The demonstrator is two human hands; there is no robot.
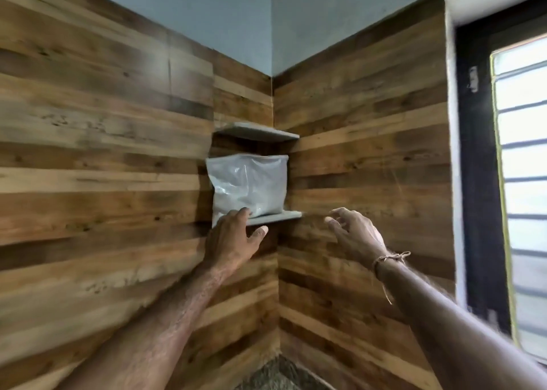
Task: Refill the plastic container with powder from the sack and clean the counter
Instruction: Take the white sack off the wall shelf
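A clear plastic sack (248, 184) of pale powder stands upright on the lower corner shelf (281, 216), between two wood-panelled walls. My left hand (233, 238) is raised to the sack's lower left corner, its fingertips touching the bag and the thumb spread below the shelf edge. My right hand (355, 235) hovers in the air to the right of the shelf, fingers loosely spread and holding nothing. The plastic container is not in view.
An upper corner shelf (260, 132) hangs just above the sack. A dark-framed window (521, 182) with bars fills the right side. A speckled stone counter (278, 375) shows at the bottom centre.
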